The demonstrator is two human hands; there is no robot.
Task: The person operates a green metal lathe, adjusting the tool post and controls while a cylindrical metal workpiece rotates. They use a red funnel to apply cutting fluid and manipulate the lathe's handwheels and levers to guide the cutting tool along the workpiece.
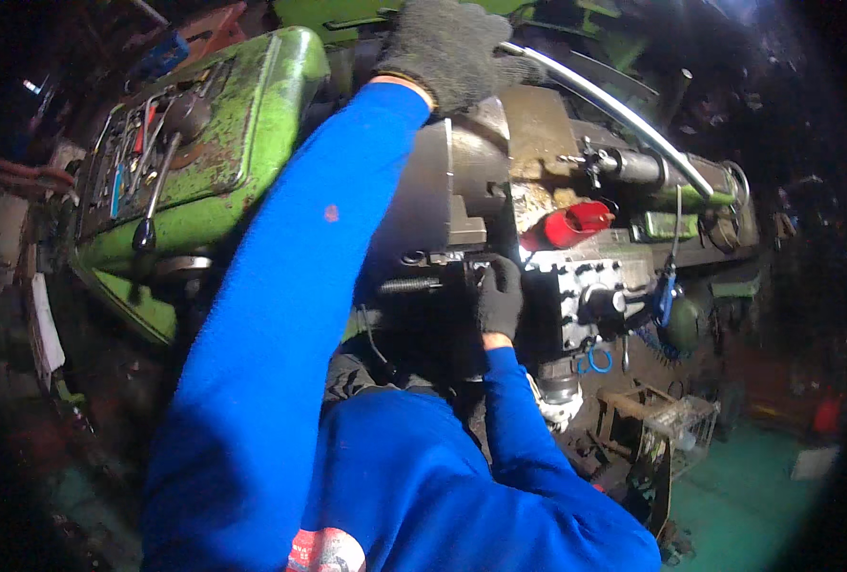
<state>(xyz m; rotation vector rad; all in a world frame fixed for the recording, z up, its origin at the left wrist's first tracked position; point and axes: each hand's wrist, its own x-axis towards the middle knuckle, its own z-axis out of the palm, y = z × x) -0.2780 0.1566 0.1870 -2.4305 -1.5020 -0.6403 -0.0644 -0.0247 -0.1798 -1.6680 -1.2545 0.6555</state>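
Note:
My left hand point(447, 52), in a dark grey knitted glove, reaches over the large metal lathe chuck point(423, 186) to its far side. One end of a long pale metal tube point(614, 100) meets the glove at its fingers. The back of the hand hides most of the fingers, so I cannot tell whether it grips the tube. Close to my body, my right hand point(500, 297), also gloved, is closed at the dark block beside the tool post point(600, 300). Whatever lies inside its curled fingers is hidden.
The green headstock point(280, 105) at left carries several hand tools and a lever point(156, 195). A red container point(576, 225) sits behind the tool post. The tailstock point(638, 167) is farther right. A wooden crate point(667, 419) stands on the floor at lower right.

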